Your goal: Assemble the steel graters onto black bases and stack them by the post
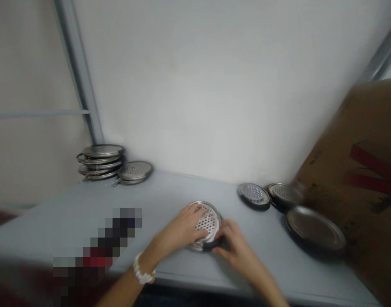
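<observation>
Here, near the middle of the view: a round perforated steel disc [208,221] lying on a pale grey surface [157,200], with no long axis, only a dark strip [212,244] along its near rim at 6 o'clock. Left hand [179,228] reaching in from 8 o'clock, spread over the disc's left half, a white beaded bracelet [142,269] at the wrist. Right hand [233,243] coming from 4 o'clock, curled narrowly around the rim at the dark strip, nearer that edge than the left. Both hands holding the disc, almost meeting above it. Farther off at 10 o'clock, a stack of rimmed discs [101,162] and a single grated disc [134,172]. At 2 o'clock, two more perforated discs [253,195] and a plain metal lid [315,228], beside a brown cardboard box [351,187].
</observation>
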Demonstrator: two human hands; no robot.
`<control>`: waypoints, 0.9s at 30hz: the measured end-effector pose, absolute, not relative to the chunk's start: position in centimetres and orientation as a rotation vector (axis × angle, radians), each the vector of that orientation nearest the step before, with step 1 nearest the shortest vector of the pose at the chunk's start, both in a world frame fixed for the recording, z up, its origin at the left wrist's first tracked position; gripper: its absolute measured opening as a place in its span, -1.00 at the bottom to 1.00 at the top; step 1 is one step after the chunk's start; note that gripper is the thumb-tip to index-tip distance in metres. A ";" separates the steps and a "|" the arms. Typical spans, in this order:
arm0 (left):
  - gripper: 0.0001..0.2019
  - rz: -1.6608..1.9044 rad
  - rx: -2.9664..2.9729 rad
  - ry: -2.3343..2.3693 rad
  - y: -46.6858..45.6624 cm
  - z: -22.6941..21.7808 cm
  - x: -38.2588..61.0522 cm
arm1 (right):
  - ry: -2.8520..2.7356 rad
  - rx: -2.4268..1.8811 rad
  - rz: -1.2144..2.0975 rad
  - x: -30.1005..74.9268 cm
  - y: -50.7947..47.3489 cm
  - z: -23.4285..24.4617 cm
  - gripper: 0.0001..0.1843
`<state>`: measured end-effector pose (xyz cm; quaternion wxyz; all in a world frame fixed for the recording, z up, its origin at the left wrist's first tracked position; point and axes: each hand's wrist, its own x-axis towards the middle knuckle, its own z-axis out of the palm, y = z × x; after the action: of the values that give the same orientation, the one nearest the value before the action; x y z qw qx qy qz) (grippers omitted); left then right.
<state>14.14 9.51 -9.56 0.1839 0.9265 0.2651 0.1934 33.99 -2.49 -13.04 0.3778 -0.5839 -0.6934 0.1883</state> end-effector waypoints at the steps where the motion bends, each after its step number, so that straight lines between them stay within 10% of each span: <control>1: -0.43 0.510 2.618 0.743 9.5 -9.6 14.1 | -1.773 -1.511 0.497 34.0 -2.6 -12.8 -0.70; 27: -0.33 0.381 2.658 1.028 11.0 -8.9 13.8 | -1.731 -1.847 0.236 35.0 -2.1 -13.6 -0.69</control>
<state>13.78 11.03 -8.91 0.1326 0.9163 0.3542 0.1314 34.99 -2.11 -13.60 0.2951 -0.6940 -0.6507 0.0888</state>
